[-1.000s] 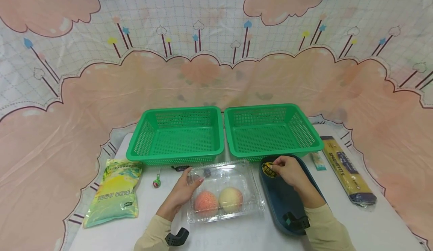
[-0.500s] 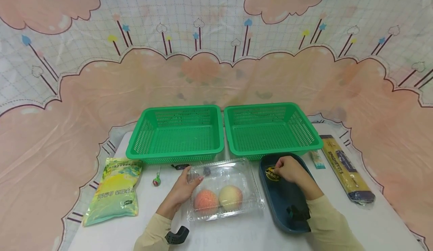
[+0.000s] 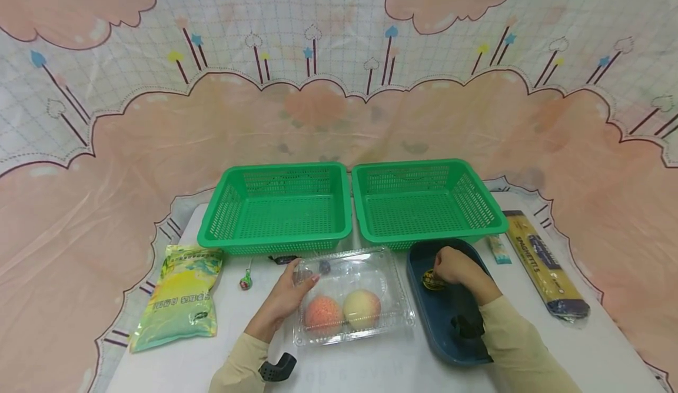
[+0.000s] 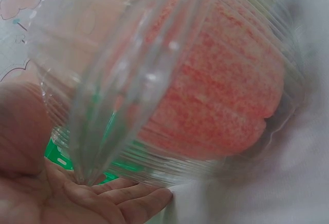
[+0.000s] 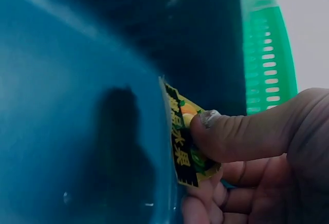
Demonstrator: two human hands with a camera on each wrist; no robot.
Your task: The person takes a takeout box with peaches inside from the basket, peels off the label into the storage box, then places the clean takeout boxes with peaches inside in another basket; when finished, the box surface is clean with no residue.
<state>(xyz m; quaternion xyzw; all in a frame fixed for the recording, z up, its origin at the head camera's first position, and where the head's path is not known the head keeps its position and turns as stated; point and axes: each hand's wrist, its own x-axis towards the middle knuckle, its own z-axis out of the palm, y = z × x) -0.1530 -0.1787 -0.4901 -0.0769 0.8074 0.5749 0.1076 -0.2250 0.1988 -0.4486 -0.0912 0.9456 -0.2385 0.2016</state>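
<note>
Both arms wear long, pale cream sleeves reaching to the wrists. A black plastic camera mount is strapped at each wrist. The left hand [image 3: 286, 296] and right hand [image 3: 457, 267] are bare, without gloves or rings.

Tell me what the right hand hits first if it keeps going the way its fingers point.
Probably the inside of the dark blue tray: the right hand pinches a black and yellow sticker close to its floor, though the depth is hard to judge.

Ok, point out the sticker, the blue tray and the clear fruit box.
sticker [image 5: 181, 131]: right wrist view, on its printed face beside the thumb.
blue tray [image 3: 431, 310]: head view, on its bare floor.
clear fruit box [image 3: 371, 263]: head view, on the lid above the fruit.
</note>
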